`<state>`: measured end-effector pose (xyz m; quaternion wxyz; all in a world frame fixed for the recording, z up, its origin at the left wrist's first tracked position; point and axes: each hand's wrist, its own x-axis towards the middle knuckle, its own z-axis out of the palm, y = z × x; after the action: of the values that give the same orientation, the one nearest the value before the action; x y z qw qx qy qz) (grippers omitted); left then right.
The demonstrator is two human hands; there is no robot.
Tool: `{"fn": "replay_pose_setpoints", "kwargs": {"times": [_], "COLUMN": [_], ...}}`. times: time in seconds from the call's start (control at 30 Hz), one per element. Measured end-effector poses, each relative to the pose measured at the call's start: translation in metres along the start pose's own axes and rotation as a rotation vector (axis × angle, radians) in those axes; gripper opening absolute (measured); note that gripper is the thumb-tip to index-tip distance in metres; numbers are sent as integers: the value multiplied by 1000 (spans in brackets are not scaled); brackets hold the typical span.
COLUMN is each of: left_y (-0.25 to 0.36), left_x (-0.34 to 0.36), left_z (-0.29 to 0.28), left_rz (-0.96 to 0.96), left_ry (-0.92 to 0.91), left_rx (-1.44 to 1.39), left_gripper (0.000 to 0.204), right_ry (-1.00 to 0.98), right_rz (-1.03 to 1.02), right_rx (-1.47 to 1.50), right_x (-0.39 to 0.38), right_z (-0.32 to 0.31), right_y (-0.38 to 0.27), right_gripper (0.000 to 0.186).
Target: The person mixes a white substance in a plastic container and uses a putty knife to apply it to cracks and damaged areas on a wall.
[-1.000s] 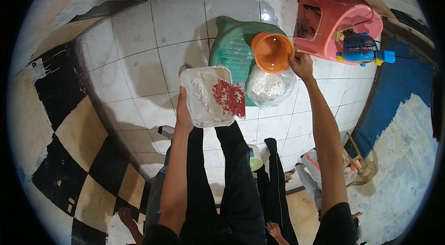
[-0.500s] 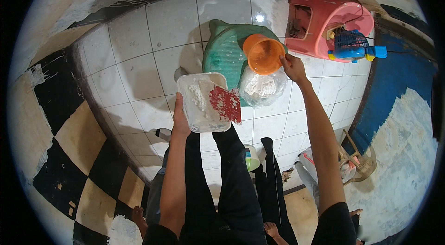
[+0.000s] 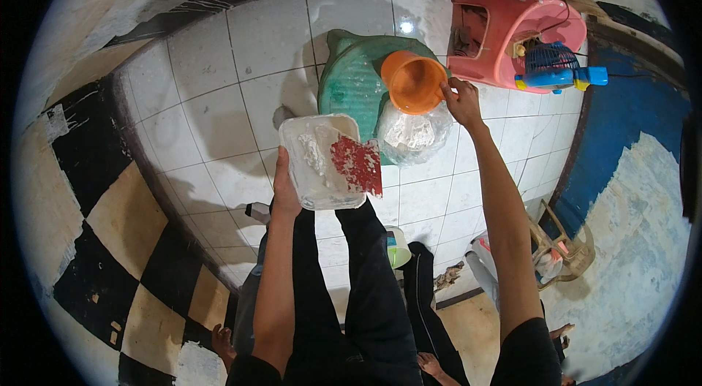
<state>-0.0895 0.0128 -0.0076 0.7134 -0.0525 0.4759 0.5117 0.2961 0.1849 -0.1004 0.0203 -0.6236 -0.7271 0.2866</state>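
My left hand point(image 3: 285, 185) grips the left side of a white rectangular tub point(image 3: 307, 199), its thumb along the wall. Whitish paste coats the inside of the tub, and a red spreader point(image 3: 358, 165) smeared with the same paste lies in it, sticking out over the right rim. Farther off and to the right, my right hand point(image 3: 462, 102) is closed on the handle of an orange dipper point(image 3: 415, 85). The dipper hangs over a green plastic stool point(image 3: 351, 86) and a clear bag of white powder point(image 3: 413, 130). Some liquid seems to be inside the dipper; how much, I cannot tell.
At the far right lies a pink plastic chair point(image 3: 475, 35) with a small blue fan point(image 3: 552, 68) on it. A pale green bucket point(image 3: 398, 248) stands near my legs. Other people's legs and hands show behind me. A brown chair point(image 3: 570, 254) stands by the right wall.
The orange dipper and my right hand have shifted very slightly up and left in the picture. Behind me, another person's dark-clad leg has moved. The tub stays almost still.
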Motion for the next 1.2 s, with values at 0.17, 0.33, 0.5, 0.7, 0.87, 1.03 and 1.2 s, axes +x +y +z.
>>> {"fn": "replay_pose_setpoints", "kwargs": {"times": [0.17,0.33,0.5,0.7,0.87,1.03,1.2], "left_y": [-2,-1,5,28,56,69,90], "left_x": [-5,-10,-21,-45,-79,-108,-143], "left_z": [4,15,27,49,70,90,114], "left_rz": [-13,-10,-22,67,102,167,175], "left_ry": [12,24,44,22,-42,-30,-69], "left_rx": [8,23,-18,57,9,-105,-181], "left_gripper": [69,70,71,67,67,67,68], "right_ry": [125,436,41,-63,22,19,130], "right_rz": [-63,94,88,27,52,-86,-25], "right_rx": [-75,263,817,589,467,392,334], "right_x": [-8,-30,-94,-136,-154,-174,-192], "right_z": [-2,-21,-65,-112,-125,-150,-204], "right_y": [0,-28,-144,-299,-357,-392,-421], "right_gripper": [35,35,36,49,22,6,5]}}
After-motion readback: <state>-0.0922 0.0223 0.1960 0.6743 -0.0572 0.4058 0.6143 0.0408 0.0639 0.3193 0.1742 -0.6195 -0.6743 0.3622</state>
